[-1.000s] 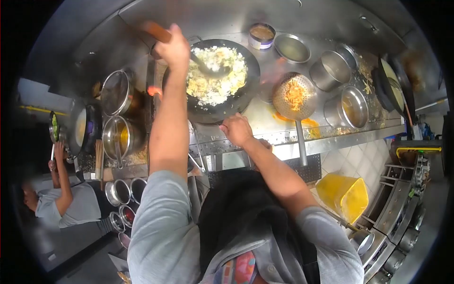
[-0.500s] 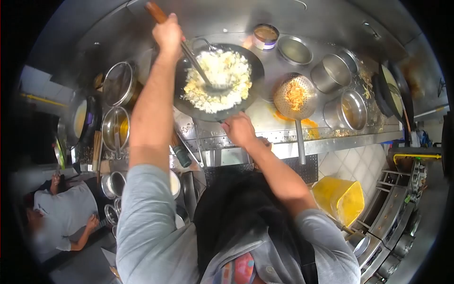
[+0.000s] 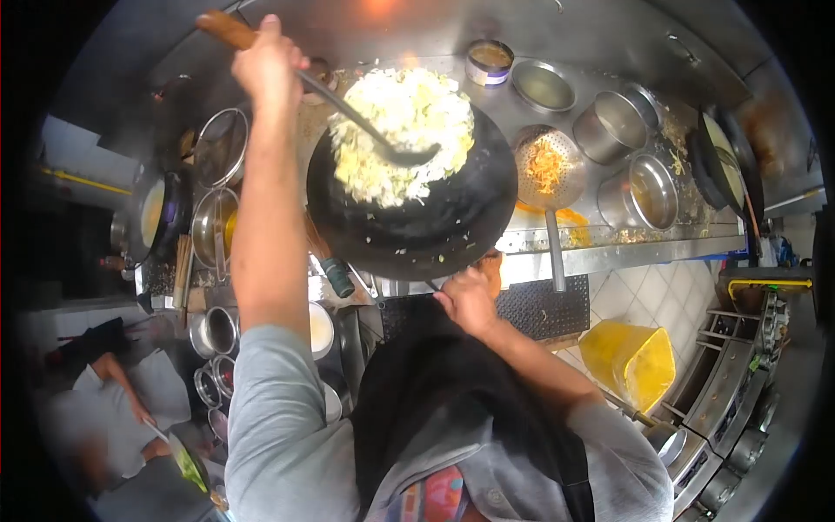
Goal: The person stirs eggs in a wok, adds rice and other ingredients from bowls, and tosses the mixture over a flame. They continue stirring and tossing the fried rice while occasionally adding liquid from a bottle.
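A: What's different left of the wok (image 3: 417,230)?

B: The left hand (image 3: 268,74) has swung farther out beyond the wok's far-left edge, its grip wrapped around the handle of the ladle (image 3: 361,123).

A: And the chopped food (image 3: 426,113)?

B: Half a second ago it lay mid-wok; now it's heaped at the far side, the ladle's bowl over it. The near half is mostly bare, so I judge the food is being shifted by wok and ladle together.

A: Right hand (image 3: 470,303)?

B: Drawn back toward the body, fingers curled at the wok's near edge, apparently pinching its partly hidden handle.
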`<state>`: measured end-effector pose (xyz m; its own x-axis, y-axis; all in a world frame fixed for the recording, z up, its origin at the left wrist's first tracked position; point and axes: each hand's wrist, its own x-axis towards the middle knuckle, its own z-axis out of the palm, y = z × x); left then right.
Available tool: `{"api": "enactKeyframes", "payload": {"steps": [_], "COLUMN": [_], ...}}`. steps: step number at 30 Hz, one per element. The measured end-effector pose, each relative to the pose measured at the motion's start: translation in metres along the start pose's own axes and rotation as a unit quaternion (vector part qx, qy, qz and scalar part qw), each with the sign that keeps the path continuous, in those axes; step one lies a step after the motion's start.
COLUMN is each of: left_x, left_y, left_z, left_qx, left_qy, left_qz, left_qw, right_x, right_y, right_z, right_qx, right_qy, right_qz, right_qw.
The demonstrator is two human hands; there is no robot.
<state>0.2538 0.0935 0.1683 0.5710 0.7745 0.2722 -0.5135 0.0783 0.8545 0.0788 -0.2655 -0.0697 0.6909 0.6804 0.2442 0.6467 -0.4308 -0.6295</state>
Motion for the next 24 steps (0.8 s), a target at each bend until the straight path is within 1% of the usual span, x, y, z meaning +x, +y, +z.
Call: {"api": "enactKeyframes", "payload": {"steps": [1, 2, 3, 4, 5, 6, 7, 8, 10, 11, 12, 14, 16, 17, 19, 20, 21, 22, 23, 24], "left_x": [-0.018, -0.038, -0.056, -0.075, -0.089, -0.074, -0.059, -0.046, -0.029, -0.058, -0.047, -0.052, -0.056, -0.06, -0.068, -0.073, -0.076, -0.075, -0.079, -0.07], "left_y": [0.024, 0.038, 0.033, 0.025, 0.014, -0.038, -0.074, -0.091, -0.072, -0.014, 0.0, 0.044, 0.066, 0.063, 0.048, 0.027, 0.0, -0.041, -0.082, -0.088], "left_z": [0.003, 0.006, 0.012, 0.022, 0.025, 0.016, 0.007, -0.001, 0.002, 0.026, 0.02, 0.032, 0.041, 0.045, 0.061, 0.062, 0.054, 0.044, 0.03, 0.021], "left_qx": [-0.001, -0.002, -0.001, 0.079, 0.158, 0.299, 0.308, 0.319, 0.191, 0.082, 0.076, 0.006, -0.004, -0.004, 0.017, 0.047, 0.113, 0.181, 0.105, 0.116], "left_qy": [-0.019, -0.037, -0.04, -0.015, 0.009, 0.076, 0.093, 0.109, 0.061, 0.043, 0.002, -0.01, -0.052, -0.055, -0.031, -0.01, -0.011, 0.02, 0.002, -0.015], "left_qz": [0.005, 0.008, 0.003, 0.036, 0.072, 0.116, 0.124, 0.131, 0.183, 0.075, 0.106, 0.099, 0.095, 0.094, 0.114, 0.128, 0.141, 0.109, 0.068, 0.07], "left_qw": [1.0, 0.999, 0.999, 0.996, 0.985, 0.944, 0.939, 0.932, 0.963, 0.993, 0.991, 0.995, 0.994, 0.994, 0.993, 0.991, 0.983, 0.977, 0.992, 0.991], "right_x": [0.007, 0.025, 0.052, 0.081, 0.103, 0.116, 0.112, 0.103, 0.056, 0.031, 0.013, 0.022, 0.067, 0.09, 0.12, 0.13, 0.137, 0.142, 0.145, 0.146], "right_y": [-0.004, -0.01, -0.012, -0.001, 0.008, 0.014, 0.013, 0.009, 0.009, 0.01, 0.011, -0.003, -0.003, 0.005, 0.033, 0.04, 0.044, 0.049, 0.054, 0.055], "right_z": [-0.006, -0.013, -0.018, -0.014, -0.003, 0.006, 0.01, 0.014, 0.01, 0.004, -0.002, -0.024, -0.032, -0.026, 0.005, 0.011, 0.018, 0.026, 0.036, 0.041], "right_qx": [-0.006, -0.049, -0.043, -0.032, -0.015, 0.014, 0.002, -0.009, -0.009, -0.01, -0.026, -0.023, -0.018, -0.009, -0.022, -0.023, -0.028, -0.032, -0.039, -0.036], "right_qy": [0.036, 0.04, 0.028, 0.022, 0.059, 0.034, 0.026, 0.019, 0.019, 0.015, 0.041, 0.064, 0.006, 0.014, -0.029, -0.027, -0.029, -0.032, -0.04, -0.04], "right_qz": [-0.045, -0.035, -0.013, -0.027, -0.031, -0.019, -0.013, -0.006, -0.013, -0.02, -0.063, -0.08, -0.015, -0.006, -0.009, -0.009, 0.006, 0.018, 0.032, 0.031], "right_qw": [0.998, 0.997, 0.999, 0.999, 0.998, 0.999, 1.0, 1.0, 1.0, 1.0, 0.997, 0.994, 1.0, 1.0, 0.999, 0.999, 0.999, 0.999, 0.998, 0.998]}}
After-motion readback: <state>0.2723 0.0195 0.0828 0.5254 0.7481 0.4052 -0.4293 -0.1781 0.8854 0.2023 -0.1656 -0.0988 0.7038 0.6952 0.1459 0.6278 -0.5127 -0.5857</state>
